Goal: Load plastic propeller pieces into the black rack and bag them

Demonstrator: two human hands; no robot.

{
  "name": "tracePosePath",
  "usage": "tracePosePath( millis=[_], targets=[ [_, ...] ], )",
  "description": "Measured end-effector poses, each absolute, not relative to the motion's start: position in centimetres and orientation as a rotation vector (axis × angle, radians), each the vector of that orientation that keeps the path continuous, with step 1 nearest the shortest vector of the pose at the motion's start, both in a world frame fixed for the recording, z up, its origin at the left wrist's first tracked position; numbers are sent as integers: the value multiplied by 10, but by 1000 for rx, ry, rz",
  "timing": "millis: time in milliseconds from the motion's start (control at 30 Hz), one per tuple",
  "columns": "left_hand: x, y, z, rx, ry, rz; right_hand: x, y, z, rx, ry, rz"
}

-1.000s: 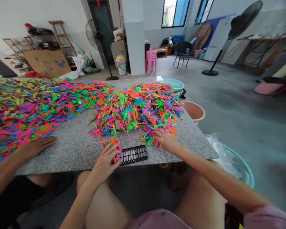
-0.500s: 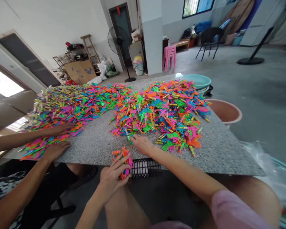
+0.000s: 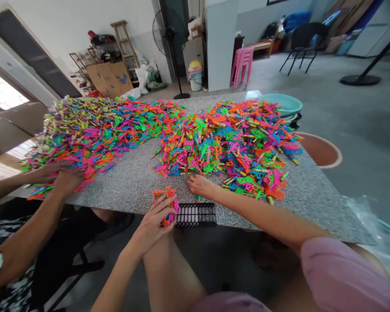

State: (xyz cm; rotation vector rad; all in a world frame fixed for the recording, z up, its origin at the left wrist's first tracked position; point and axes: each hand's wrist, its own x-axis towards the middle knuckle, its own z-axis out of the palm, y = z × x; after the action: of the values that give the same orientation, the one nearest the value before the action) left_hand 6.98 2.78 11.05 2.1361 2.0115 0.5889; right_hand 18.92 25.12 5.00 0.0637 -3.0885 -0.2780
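My left hand [image 3: 158, 213] lies curved over a row of small plastic toy pistols [image 3: 169, 193] in orange and pink, its fingers bent around them. They stand at the left part of a black grid tray [image 3: 207, 214], whose slots to the right show no pistols. At the near edge of the big pile of toy pistols [image 3: 211, 151], my right hand [image 3: 200, 186] is closed with its fingertips down by the tabletop. Whatever those fingers hold is hidden. A bit of a blue-green piece [image 3: 199, 199] shows just below that hand.
Another heap of toy pistols [image 3: 94, 130] covers the table's left side, where a co-worker's hands [image 3: 66, 175] are busy. The speckled stone table [image 3: 126, 182] ends near my knees. A turquoise basin [image 3: 286, 104] and a brown basin [image 3: 321, 149] stand beyond its right edge.
My right hand has shifted slightly right along the pile's near edge, and its fingers have curled in. The left hand stays on the toy pistols. The co-worker's hands have drawn together. The view has tilted.
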Motion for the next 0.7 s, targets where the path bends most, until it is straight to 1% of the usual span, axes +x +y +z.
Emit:
tracePosePath(
  millis=[67, 167, 267, 333, 400, 433, 500, 533, 567, 633, 700],
  targets=[
    [70, 28, 116, 2134, 2001, 534, 189, 262, 53, 167, -3139, -298],
    [71, 25, 122, 2123, 1992, 497, 204, 276, 62, 253, -3111, -232],
    [76, 29, 120, 2101, 1999, 534, 235, 281, 73, 17, -3004, -22],
    [82, 40, 115, 2058, 2063, 608, 252, 275, 75, -346, -2830, 261],
    [90, 54, 110, 2013, 2143, 650, 262, 258, 70, -701, -2589, 669],
    [93, 60, 108, 2001, 2172, 645, 264, 247, 64, -809, -2470, 902],
    [98, 68, 106, 2016, 2188, 602, 261, 220, 50, -865, -2288, 1343],
    [98, 70, 105, 2035, 2180, 576, 257, 206, 43, -847, -2231, 1498],
    [98, 70, 105, 2053, 2171, 558, 253, 194, 38, -842, -2190, 1581],
    [95, 69, 106, 2081, 2151, 530, 243, 175, 31, -886, -2174, 1561],
    [93, 66, 107, 2086, 2143, 506, 234, 166, 32, -945, -2212, 1419]
  ],
)
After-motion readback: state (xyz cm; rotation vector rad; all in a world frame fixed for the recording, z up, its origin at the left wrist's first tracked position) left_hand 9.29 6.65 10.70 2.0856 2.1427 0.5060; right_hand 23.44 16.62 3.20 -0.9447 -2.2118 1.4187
